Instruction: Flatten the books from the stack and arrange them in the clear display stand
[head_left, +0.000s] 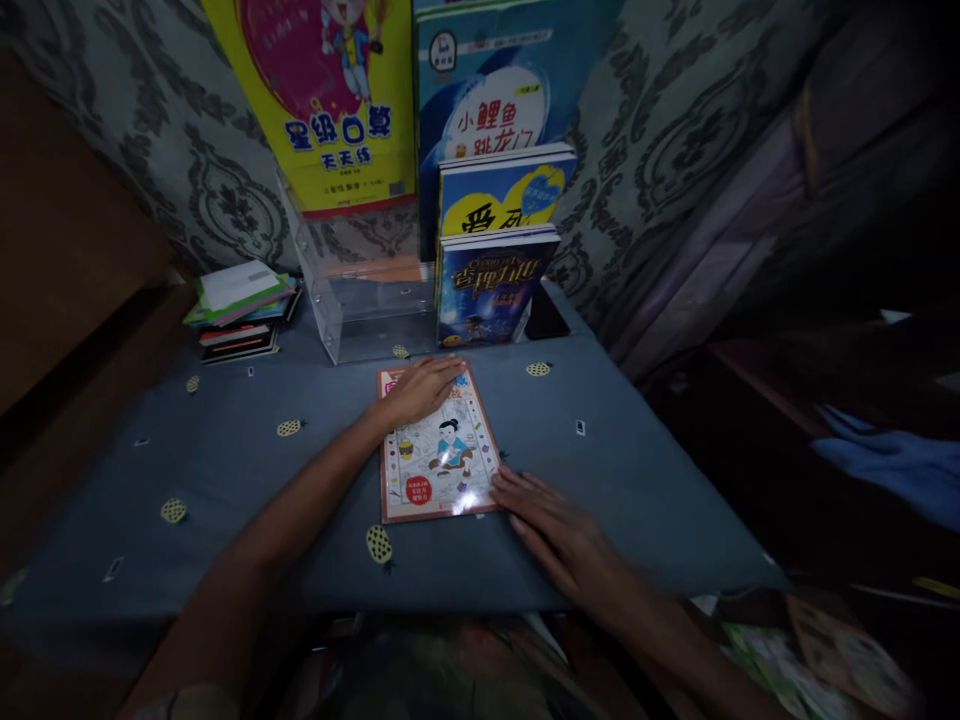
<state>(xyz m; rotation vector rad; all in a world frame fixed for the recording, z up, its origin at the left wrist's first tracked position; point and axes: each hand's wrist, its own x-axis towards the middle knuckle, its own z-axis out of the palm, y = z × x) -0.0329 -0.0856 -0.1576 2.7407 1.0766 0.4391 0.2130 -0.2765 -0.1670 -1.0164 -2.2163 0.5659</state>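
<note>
A thin book (pixel 442 490) with a drawn figure in blue on its cover lies face up on the blue-grey tablecloth (pixel 600 500). My left hand (pixel 426 388) rests flat across the upper part of the cover, its fingers stretched out to the right. At the book's lower right corner, my right hand (pixel 551 530) touches the edge with its fingertips; the fingers are extended and the thumb lies slightly apart. Neither hand is wrapped round anything.
Behind the book, a clear acrylic rack (pixel 367 325) holds a yellow workbook (pixel 352 190), a teal book (pixel 487 70) and a dark blue book (pixel 487 290). A pile of books and papers (pixel 240 300) sits at the back left. Patterned curtain (pixel 615 180) hangs behind.
</note>
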